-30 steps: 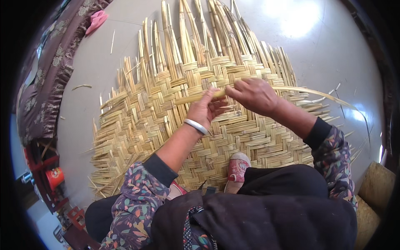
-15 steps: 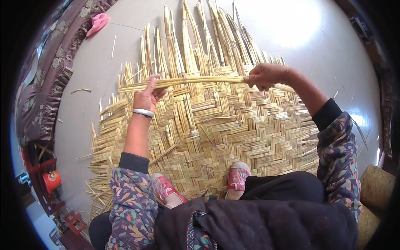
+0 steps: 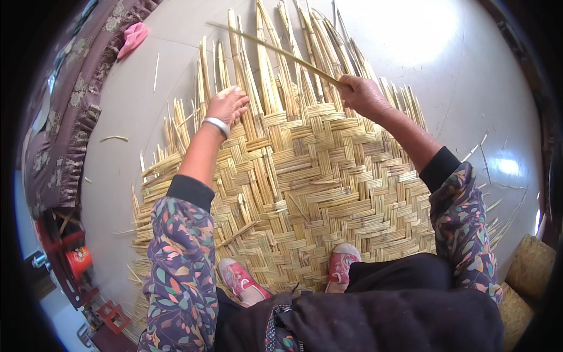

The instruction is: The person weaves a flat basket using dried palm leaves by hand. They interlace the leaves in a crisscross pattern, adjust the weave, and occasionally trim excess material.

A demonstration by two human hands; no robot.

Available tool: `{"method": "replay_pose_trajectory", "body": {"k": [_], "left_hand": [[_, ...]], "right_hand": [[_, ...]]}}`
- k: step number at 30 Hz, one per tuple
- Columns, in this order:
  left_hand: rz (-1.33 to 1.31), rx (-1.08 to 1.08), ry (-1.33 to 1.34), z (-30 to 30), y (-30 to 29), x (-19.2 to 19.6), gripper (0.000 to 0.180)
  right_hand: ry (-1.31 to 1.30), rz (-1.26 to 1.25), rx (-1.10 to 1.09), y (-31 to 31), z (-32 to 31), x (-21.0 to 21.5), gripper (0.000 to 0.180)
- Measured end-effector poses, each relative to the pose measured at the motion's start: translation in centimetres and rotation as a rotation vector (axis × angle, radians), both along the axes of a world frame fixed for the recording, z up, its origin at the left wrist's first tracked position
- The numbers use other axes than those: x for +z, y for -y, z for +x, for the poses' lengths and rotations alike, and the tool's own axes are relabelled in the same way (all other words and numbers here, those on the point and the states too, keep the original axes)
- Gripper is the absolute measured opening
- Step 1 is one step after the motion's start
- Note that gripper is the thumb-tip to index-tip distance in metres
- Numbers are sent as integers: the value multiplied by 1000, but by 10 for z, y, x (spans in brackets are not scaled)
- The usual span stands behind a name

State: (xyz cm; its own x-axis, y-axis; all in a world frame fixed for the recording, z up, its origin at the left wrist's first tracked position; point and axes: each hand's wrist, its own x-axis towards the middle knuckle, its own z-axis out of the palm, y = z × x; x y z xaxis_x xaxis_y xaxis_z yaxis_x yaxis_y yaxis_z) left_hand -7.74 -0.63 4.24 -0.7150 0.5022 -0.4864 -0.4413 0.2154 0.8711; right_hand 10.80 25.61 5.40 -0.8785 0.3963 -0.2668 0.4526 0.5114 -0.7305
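Right hand is gripping a loose strip; left hand, released, is pressing on the upright strips. The mat is largely woven; far ends are remaining unwoven.

Home floor w/ woven mat

Woven mat on floor, shoes on mat.
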Motion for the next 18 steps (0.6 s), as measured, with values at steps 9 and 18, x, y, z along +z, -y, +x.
{"method": "replay_pose_trajectory", "body": {"k": [9,18], "left_hand": [[-603,-191,-376,-42,-71,-13,63],[-577,-127,-276,-53,-101,-25,59]], "right_hand": [[-42,-482,-224,34,-19,-8,18],[-91,-720,-346,51,-32,-16,21]]}}
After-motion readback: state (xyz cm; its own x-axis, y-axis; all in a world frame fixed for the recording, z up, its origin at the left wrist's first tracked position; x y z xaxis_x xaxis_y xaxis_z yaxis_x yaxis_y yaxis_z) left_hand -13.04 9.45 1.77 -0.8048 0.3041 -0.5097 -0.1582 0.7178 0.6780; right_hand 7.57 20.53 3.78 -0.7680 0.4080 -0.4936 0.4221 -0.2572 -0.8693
